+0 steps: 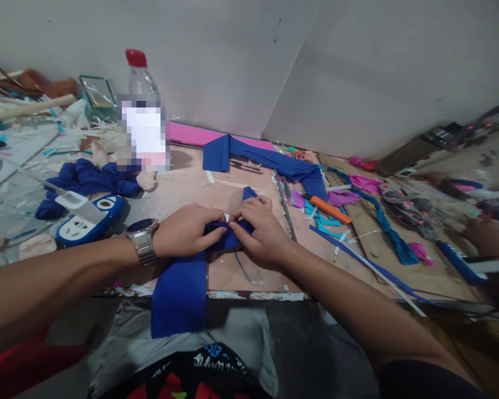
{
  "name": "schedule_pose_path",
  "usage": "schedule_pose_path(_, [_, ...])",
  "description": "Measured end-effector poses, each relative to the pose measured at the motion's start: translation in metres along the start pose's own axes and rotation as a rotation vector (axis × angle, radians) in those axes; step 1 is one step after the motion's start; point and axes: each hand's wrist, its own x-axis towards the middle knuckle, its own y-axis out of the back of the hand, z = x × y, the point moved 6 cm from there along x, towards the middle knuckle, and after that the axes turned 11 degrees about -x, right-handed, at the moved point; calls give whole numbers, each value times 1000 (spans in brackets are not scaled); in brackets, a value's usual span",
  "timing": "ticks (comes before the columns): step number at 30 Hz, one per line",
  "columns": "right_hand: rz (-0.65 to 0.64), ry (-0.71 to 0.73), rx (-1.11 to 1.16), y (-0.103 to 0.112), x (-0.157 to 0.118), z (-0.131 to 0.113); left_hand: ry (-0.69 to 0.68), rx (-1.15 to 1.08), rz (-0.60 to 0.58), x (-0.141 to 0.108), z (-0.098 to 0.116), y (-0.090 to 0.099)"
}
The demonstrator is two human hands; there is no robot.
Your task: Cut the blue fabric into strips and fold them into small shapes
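Observation:
Both hands meet over the near part of the table, pinching a strip of blue fabric (182,285). My left hand (187,228), with a metal watch on its wrist, is closed on the fabric with thumb and fingers. Close against it, my right hand (260,230) is closed on the same strip. A bit of white shows between the fingertips; I cannot make out what it is. One wide end of the strip hangs over the table's front edge, and another bit shows behind my right hand. A second blue fabric strip (270,158) lies folded farther back.
Left are a blue-and-white power strip (92,219), bunched blue cloth (95,176) and a red-capped bottle (143,77). An orange utility knife (328,209) lies right among fabric scraps. Another person's hand (488,238) is at far right. The table's front edge (249,293) is close.

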Motion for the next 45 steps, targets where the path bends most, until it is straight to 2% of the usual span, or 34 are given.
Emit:
schedule_pose_path(8, [-6,21,12,1,1,-2,34,-161,18,1,-1,3])
schedule_pose_path(15, [-48,34,17,-2,1,-4,12,-159,11,0,-1,1])
schedule_pose_path(27, [39,-11,-5,5,1,5,74,-230,-10,2,-8,1])
schedule_pose_path(33, [101,-32,-12,10,5,22,175,-313,-49,5,-18,4])
schedule_pose_path(37, [116,-26,-43,12,8,35,261,-469,-124,6,-25,-1])
schedule_pose_path(42, [106,-6,-34,13,9,38,501,-847,-365,-3,-29,-18])
schedule_pose_path(45, [103,19,-15,12,9,36,508,-934,-391,-3,-29,-18])
